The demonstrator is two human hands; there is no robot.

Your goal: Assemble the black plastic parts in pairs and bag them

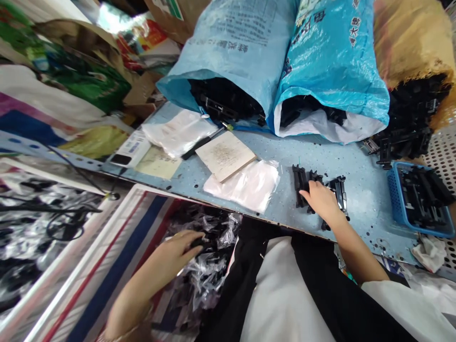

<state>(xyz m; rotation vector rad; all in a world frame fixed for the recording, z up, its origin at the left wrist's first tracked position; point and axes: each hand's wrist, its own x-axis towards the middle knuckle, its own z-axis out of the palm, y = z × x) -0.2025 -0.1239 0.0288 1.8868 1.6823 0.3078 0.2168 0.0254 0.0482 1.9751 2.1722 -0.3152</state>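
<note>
My right hand is on the table over a small group of slim black plastic parts. Its thumb and fingers close around the middle black plastic part, which the hand partly covers. Another black part lies just left of the fingers, and one more lies to the right. My left hand hangs lower left over a striped sack filled with clear-bagged black pieces. Its thumb and fingers are apart, with nothing visible held.
Two blue sacks and a yellow sack of black parts stand along the back. A blue basket of parts is at right. Clear plastic bags lie beneath a square board.
</note>
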